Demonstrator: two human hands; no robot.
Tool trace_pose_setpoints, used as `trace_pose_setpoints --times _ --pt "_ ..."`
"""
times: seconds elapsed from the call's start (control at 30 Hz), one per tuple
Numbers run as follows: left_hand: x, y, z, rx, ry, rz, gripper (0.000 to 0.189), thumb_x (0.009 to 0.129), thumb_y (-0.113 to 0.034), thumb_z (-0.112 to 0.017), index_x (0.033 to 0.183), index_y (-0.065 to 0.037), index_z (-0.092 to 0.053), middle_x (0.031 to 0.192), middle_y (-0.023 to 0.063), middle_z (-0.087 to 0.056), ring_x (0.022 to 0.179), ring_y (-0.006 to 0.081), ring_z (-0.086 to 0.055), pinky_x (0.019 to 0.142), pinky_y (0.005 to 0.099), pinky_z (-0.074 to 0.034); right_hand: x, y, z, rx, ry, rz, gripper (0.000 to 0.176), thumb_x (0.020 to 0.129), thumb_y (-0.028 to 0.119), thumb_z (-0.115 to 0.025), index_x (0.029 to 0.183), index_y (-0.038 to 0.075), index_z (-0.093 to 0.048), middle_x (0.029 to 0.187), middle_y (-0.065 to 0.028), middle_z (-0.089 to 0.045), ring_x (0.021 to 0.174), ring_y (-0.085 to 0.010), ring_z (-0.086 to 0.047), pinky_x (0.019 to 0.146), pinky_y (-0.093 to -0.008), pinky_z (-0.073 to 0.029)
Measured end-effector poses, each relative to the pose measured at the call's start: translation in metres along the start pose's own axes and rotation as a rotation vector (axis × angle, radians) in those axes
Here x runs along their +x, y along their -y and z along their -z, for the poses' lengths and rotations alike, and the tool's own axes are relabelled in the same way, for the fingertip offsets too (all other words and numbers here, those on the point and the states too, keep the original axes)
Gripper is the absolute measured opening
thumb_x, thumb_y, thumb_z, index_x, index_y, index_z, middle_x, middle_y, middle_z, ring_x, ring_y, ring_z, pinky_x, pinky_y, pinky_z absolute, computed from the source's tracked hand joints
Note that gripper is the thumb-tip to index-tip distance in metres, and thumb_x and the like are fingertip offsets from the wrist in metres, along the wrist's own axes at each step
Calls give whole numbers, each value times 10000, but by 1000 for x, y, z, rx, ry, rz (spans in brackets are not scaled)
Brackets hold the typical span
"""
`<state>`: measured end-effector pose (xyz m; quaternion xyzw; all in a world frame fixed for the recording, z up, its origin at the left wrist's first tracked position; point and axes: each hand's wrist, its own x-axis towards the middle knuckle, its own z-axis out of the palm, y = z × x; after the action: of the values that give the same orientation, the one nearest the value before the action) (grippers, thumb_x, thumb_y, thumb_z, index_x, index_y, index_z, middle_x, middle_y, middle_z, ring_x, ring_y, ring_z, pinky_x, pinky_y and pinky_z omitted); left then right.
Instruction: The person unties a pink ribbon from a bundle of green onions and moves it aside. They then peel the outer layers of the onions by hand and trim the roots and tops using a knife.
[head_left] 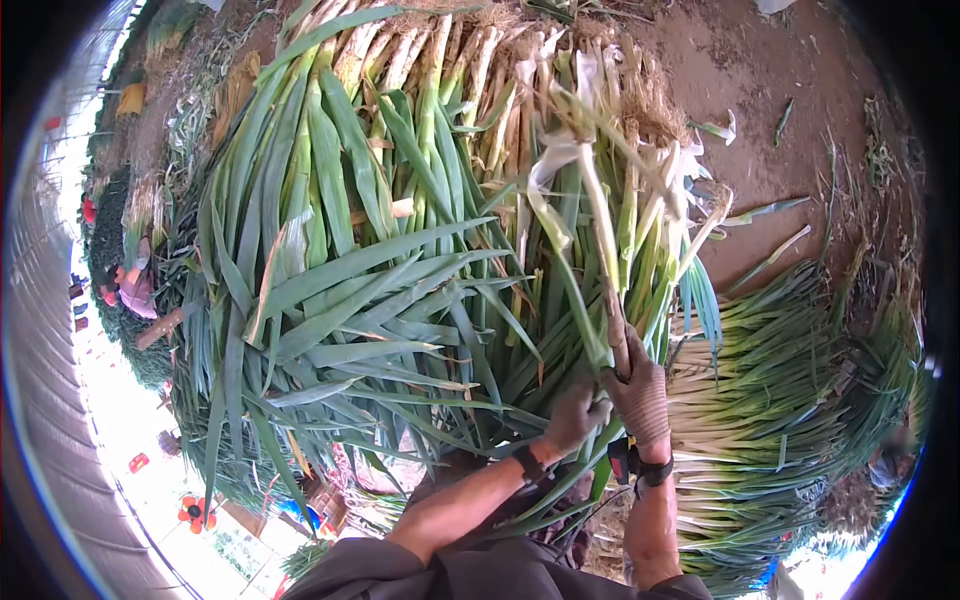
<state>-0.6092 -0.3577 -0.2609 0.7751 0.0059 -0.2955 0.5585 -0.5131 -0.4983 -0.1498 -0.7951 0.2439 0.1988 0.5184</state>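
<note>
Both my hands wear brownish knit gloves and work close together over a heap of long green onions (330,270). My right hand (640,398) is wrapped around the lower part of a green onion (598,215), whose pale root end points up and away from me. Loose outer leaf (550,220) hangs from this stalk, slightly blurred. Just left of it, my left hand (577,418) is closed at the green leaves below the stalk; what its fingers grip is partly hidden. Straps circle both wrists.
Trimmed green onions (750,400) lie in a thick row at the right, pale ends toward me. Bare soil (770,80) with scattered leaf scraps spreads at the upper right. Another person (135,290) is at the far left, near more onion piles. A curved translucent wall (50,400) runs beside them.
</note>
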Motion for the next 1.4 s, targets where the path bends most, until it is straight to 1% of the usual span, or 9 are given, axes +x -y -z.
trace_pose_setpoints --times 0.07,0.2,0.3,0.37,0.47,0.63,0.87,1.17,1.4 --pt "28 -5 -9 169 -152 -229 323 921 -190 -696 1192 -54 -585 894 213 -687 807 402 -687 677 464 -549 7 3 -2 -6 12 0 650 815 99 -681 1438 21 -515 1049 -281 -704 1013 -372 -722 896 -390 -552" --pt "85 -26 11 -100 69 -145 190 901 -175 -693 992 -12 -657 895 199 -695 827 406 -683 705 469 -549 27 -5 -16 -54 5 40 639 816 130 -693 1418 -7 -525 1045 -263 -715 976 -375 -726 856 -410 -557" --pt "104 -27 40 223 210 -192 263 886 -217 -706 1031 -3 -658 993 203 -690 892 396 -672 781 469 -539 38 6 -17 9 -8 -7 648 815 137 -684 1426 -4 -522 1020 -261 -717 959 -363 -731 840 -413 -563" --pt "100 -15 72 415 -228 -336 330 867 -248 -718 1081 -4 -659 1004 192 -679 970 389 -649 863 476 -515 37 6 -18 -46 3 -19 642 820 117 -669 1433 17 -509 998 -291 -699 945 -422 -709 824 -458 -567" --pt "73 6 138 743 -537 120 600 805 -214 -799 1295 24 -544 1279 274 -557 1167 446 -548 988 521 -437 27 -2 -33 -103 139 70 660 817 120 -660 1449 59 -481 924 -295 -691 876 -453 -702 792 -487 -576" --pt "69 45 155 934 -431 367 1033 727 -317 -873 1525 38 -321 1475 271 -415 1385 442 -406 1151 526 -337 2 -9 -62 -127 327 82 660 825 142 -656 1454 109 -461 885 -295 -679 870 -480 -673 777 -535 -547" --pt "102 69 135 1247 -474 457 1198 670 -399 -904 1549 54 -228 1496 246 -337 1361 424 -390 1151 481 -347 -8 -19 -57 -34 274 -56 657 816 85 -678 1445 56 -492 1036 -291 -683 1005 -465 -667 859 -452 -552" --pt "101 79 154 900 -557 174 344 741 5 -645 1060 28 -519 1018 310 -574 1011 501 -568 908 544 -451 -9 -21 -36 -35 248 -62 703 789 86 -706 1450 22 -476 1095 -288 -683 1061 -444 -673 894 -424 -553" --pt "73 -40 132 336 -375 149 330 753 -61 -666 1057 -5 -553 885 246 -675 866 463 -670 779 504 -521 -16 -20 -19 95 125 -42 688 792 85 -707 1441 4 -495 1093 -257 -702 1054 -318 -722 924 -367 -539"
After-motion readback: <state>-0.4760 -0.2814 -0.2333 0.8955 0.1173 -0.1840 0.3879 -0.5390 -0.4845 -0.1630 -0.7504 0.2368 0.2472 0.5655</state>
